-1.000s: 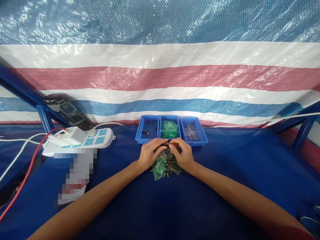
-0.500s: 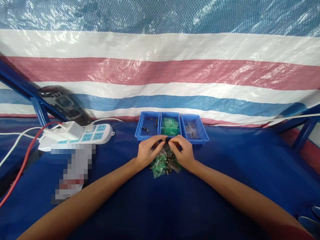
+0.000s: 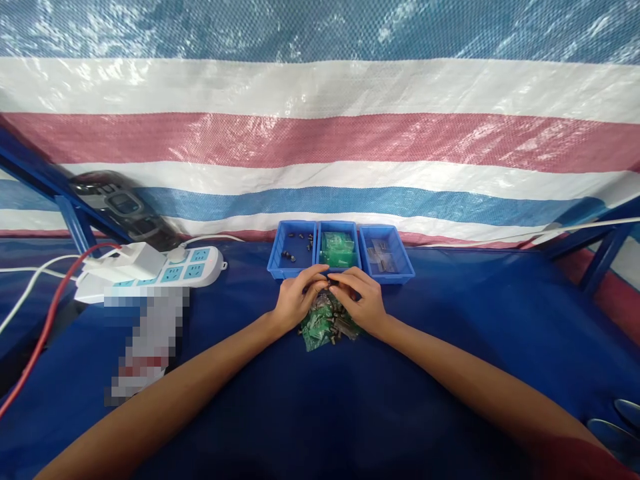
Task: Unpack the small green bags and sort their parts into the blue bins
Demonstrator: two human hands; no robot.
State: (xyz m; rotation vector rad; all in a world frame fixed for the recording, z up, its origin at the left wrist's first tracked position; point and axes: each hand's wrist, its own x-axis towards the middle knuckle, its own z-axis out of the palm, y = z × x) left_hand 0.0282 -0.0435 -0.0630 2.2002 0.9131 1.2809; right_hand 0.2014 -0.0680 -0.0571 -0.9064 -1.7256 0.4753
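Fingertips of my left hand (image 3: 295, 300) and my right hand (image 3: 364, 303) meet over a loose pile, both closed in a pinch. Between them is a small dark screw (image 3: 331, 283), largely covered by the fingers. Beneath lies the pile of green-tinted plastic bags (image 3: 316, 328) mixed with loose brownish screws (image 3: 334, 337). Just beyond my hands stand three blue bins side by side. Several dark screws lie in the left bin (image 3: 280, 272), green packets (image 3: 339, 250) fill part of the middle bin, and clear small bags (image 3: 383, 259) lie in the right bin (image 3: 397, 275).
At the left, a white power strip (image 3: 205, 273) carries a plugged-in adapter (image 3: 135, 261) and a red cable (image 3: 47, 327). Behind it leans a dark packaged device (image 3: 125, 203). A striped tarp (image 3: 320, 140) hangs behind the blue table surface (image 3: 310, 413).
My fingertips have come closer together, the right ones shifting left towards the left hand around the small screw. The whole view has moved slightly.
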